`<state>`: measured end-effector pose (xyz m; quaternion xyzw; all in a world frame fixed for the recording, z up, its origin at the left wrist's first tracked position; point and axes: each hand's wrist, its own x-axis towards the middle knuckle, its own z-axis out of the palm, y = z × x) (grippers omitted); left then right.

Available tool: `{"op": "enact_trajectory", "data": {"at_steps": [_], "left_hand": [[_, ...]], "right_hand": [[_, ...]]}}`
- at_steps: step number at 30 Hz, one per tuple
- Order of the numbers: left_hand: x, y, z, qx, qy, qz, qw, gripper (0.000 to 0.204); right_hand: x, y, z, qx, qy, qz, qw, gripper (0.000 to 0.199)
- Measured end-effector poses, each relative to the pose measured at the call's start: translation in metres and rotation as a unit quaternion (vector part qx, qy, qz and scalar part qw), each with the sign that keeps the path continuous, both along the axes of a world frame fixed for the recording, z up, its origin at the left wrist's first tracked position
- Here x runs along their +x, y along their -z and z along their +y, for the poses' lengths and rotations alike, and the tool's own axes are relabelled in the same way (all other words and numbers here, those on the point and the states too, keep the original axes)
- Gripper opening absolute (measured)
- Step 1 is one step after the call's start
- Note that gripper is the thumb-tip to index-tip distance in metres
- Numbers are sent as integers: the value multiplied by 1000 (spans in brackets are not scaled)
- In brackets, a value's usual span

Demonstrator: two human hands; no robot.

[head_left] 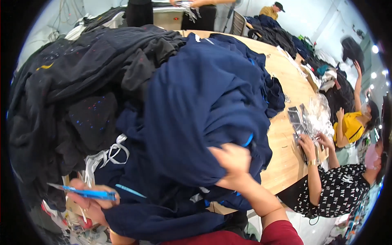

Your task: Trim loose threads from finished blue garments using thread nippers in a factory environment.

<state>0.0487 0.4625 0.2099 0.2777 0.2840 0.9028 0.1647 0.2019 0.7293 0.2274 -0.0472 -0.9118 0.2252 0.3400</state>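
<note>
Dark garments heap high at far left, their outer side cut off by the lens's black rim. Below them, a person's left hand has its grip wrapped around a blue-handled cutter, which lies nearly crosswise, its thin metal tip pointing left and slightly up, its handle end to the right; the tip is blurred and its exact shape is hard to make out. A fold of navy cloth hides part of the left forearm. White drawstrings loop just above the hand. At center, the navy cloth lies mounded over the bench, its long axis running from the far side toward the wearer, one broad fold curving down to the right hand. That grip pinches the fold, blurred, its fingertips partly hidden. At right, a co-worker in a black-and-white patterned top handles small packets beside clear plastic; farther right, a person in a yellow top raises an arm near the rim
</note>
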Motion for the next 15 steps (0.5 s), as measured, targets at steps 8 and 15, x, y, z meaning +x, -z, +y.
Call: {"op": "enact_trajectory", "data": {"at_steps": [8,15], "left_hand": [[-22,72,157,-254,-178,2,951,50],[41,-9,45,-58,-129,-157,977,30]], "right_hand": [[-8,175,30,59,68,-152,984,69],[-22,120,39,-223,121,-101,962,53]]}}
